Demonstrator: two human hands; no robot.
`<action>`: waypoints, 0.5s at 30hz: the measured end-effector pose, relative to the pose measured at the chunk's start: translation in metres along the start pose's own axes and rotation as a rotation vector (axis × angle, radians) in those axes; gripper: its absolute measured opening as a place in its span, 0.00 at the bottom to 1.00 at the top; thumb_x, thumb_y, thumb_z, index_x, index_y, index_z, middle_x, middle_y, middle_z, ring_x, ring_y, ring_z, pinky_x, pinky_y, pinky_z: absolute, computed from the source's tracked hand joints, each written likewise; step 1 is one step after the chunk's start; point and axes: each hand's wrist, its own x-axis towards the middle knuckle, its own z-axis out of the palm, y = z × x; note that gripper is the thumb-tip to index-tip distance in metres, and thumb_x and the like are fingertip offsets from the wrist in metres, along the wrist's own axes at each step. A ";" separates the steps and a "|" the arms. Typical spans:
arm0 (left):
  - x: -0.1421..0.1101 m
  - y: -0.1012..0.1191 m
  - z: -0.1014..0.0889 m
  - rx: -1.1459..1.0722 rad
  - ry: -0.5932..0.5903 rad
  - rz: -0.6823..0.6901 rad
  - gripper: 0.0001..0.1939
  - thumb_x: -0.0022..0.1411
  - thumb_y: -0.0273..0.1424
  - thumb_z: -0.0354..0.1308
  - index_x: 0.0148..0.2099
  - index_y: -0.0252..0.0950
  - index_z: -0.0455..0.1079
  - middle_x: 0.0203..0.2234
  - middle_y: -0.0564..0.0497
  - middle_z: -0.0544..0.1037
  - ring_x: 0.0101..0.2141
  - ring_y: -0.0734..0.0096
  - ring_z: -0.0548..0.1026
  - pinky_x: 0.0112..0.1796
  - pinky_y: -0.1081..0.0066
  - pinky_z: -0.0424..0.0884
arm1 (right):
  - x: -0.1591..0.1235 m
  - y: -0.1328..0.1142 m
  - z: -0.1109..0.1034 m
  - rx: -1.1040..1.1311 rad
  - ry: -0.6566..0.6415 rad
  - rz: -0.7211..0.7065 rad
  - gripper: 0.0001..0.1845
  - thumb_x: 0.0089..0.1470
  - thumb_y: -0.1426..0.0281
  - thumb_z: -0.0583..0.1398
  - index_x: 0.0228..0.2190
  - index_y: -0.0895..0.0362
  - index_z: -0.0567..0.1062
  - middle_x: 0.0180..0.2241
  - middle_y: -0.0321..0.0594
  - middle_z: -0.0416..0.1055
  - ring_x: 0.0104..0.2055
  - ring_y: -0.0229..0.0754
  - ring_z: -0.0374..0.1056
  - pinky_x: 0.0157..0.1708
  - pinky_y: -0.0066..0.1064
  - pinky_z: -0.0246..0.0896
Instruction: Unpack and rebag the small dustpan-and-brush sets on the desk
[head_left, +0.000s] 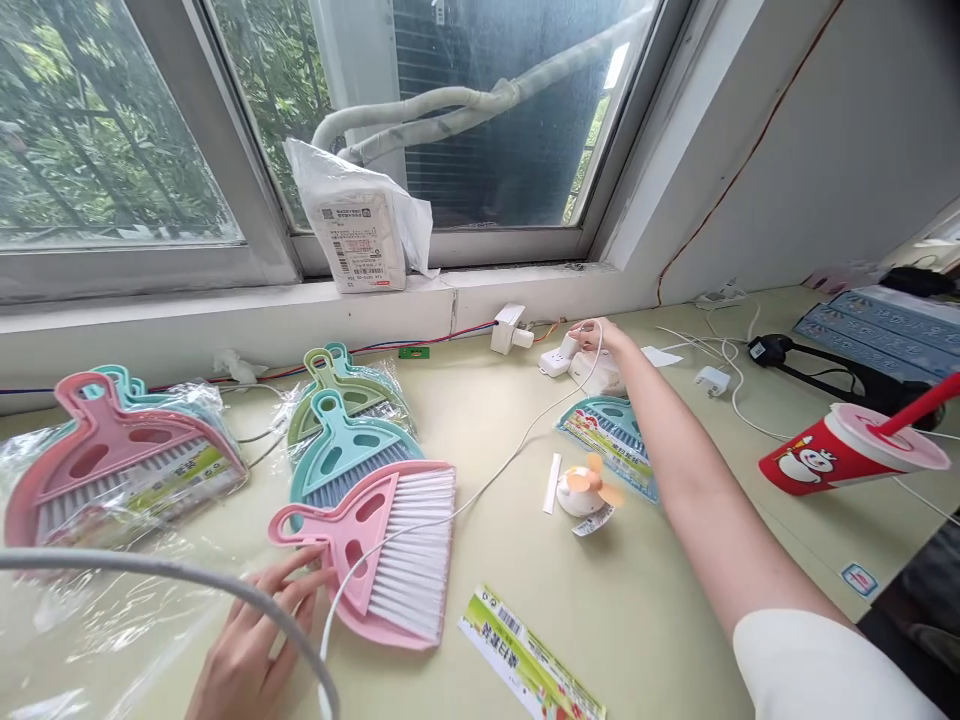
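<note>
One window point(495, 180) overlooks the table point(502, 545) — right hand point(610, 339) pinching plug point(571, 346), left hand point(241, 660) touching dustpan point(360, 596), grip unclear.

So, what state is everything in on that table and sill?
Left hand: fingers at front pink set
Right hand: fingers on plug
Front pink set: lying down, brush in dustpan, cable across it
Plug: at the socket; fully seated or not, can't tell
Left pink set: in clear plastic
Fan: upright
Card: loose, flat
Adapter: loose, unplugged
Cup: lidded, straw in
Pack: standing on sill
</note>
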 end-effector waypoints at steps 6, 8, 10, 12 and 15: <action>0.010 0.003 -0.002 0.123 0.051 -0.227 0.12 0.70 0.38 0.51 0.45 0.38 0.72 0.37 0.48 0.77 0.37 0.64 0.75 0.38 0.67 0.70 | -0.046 -0.015 -0.008 -0.061 0.247 0.058 0.37 0.52 0.68 0.59 0.62 0.65 0.64 0.53 0.60 0.71 0.59 0.54 0.66 0.58 0.41 0.62; 0.014 0.007 -0.003 0.139 -0.054 -0.267 0.15 0.71 0.40 0.48 0.38 0.38 0.71 0.32 0.49 0.76 0.35 0.65 0.74 0.38 0.68 0.68 | -0.078 -0.015 -0.022 -0.064 0.260 -0.001 0.32 0.51 0.74 0.55 0.59 0.64 0.68 0.54 0.57 0.71 0.58 0.53 0.67 0.59 0.41 0.60; 0.018 0.014 -0.002 0.170 -0.157 -0.297 0.18 0.70 0.43 0.48 0.36 0.37 0.72 0.33 0.48 0.76 0.37 0.62 0.75 0.41 0.65 0.67 | -0.127 -0.012 -0.035 -0.054 0.283 -0.045 0.27 0.51 0.75 0.52 0.52 0.59 0.75 0.51 0.51 0.75 0.55 0.52 0.70 0.58 0.41 0.61; 0.022 0.023 0.000 0.213 -0.210 -0.393 0.19 0.69 0.46 0.51 0.38 0.37 0.72 0.36 0.46 0.77 0.40 0.59 0.75 0.43 0.64 0.67 | -0.192 -0.009 -0.038 -0.057 0.381 -0.058 0.21 0.54 0.73 0.50 0.44 0.54 0.79 0.45 0.48 0.78 0.50 0.53 0.72 0.54 0.43 0.64; 0.028 0.034 0.003 0.230 -0.205 -0.482 0.20 0.66 0.48 0.55 0.44 0.36 0.73 0.42 0.43 0.78 0.46 0.56 0.74 0.47 0.62 0.66 | -0.304 -0.009 -0.018 -0.002 0.177 -0.139 0.17 0.55 0.71 0.51 0.37 0.52 0.79 0.38 0.45 0.79 0.40 0.51 0.75 0.45 0.40 0.68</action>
